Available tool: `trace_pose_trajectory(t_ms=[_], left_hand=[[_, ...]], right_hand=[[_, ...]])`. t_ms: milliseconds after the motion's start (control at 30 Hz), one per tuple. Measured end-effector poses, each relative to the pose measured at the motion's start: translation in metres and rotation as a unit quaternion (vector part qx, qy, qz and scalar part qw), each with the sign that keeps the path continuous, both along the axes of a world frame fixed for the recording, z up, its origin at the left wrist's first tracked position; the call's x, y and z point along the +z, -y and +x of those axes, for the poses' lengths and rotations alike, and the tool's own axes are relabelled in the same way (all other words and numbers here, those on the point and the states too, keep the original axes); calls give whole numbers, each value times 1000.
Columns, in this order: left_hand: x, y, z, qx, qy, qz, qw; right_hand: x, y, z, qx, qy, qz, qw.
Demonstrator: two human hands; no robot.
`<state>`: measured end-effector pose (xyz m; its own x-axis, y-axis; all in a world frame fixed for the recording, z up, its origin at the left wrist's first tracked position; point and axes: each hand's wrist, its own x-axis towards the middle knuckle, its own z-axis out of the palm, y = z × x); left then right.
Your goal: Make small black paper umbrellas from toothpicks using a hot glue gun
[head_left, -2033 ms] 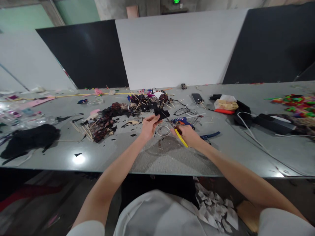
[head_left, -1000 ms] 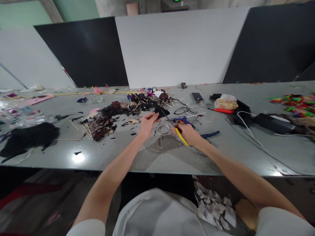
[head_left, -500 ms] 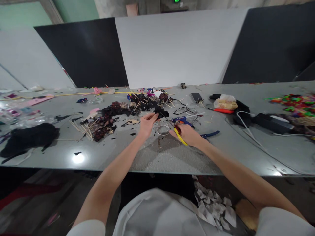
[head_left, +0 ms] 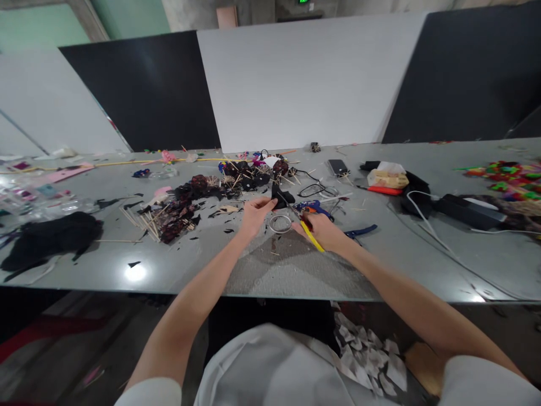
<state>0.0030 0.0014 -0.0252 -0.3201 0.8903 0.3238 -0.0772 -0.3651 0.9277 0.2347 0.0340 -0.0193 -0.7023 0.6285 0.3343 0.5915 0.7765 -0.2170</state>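
Note:
My left hand (head_left: 257, 213) pinches a piece of black fabric (head_left: 282, 197) by its near left edge. In my right hand (head_left: 320, 228) are scissors with yellow and red handles (head_left: 311, 235), their blades pointing up and left against the fabric. Whether the blades are parted is too small to tell. Between the two hands a clear round ring (head_left: 280, 224) lies on the table. Just beyond my right hand sits a blue glue gun (head_left: 315, 207), partly hidden by that hand. Dark blue-handled pliers (head_left: 360, 231) rest to its right.
Dark clusters with wooden sticks (head_left: 169, 214) spread left of centre among black scraps. A black cloth bundle (head_left: 53, 239) lies far left. Farther back are a phone (head_left: 337, 167) and an orange-handled tool (head_left: 384, 190). A white cable (head_left: 435, 234) crosses the right side. Upright panels (head_left: 313, 84) stand behind.
The black fabric has turned and now stands up more at the blades. My left hand has shifted slightly right and nearer. My right hand with the scissors has barely moved.

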Motion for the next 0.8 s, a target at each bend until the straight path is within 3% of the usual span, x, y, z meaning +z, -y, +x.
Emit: trace_pose_trajectory(t_ms=[300,800], left_hand=[[-1,-2,-2,-45,56,-4,997],[1,-3,-6,-83,88,-30,992]], right_hand=[[-3,-5,2,8,5,38,999],[4,0,4,25,12,-17,999]])
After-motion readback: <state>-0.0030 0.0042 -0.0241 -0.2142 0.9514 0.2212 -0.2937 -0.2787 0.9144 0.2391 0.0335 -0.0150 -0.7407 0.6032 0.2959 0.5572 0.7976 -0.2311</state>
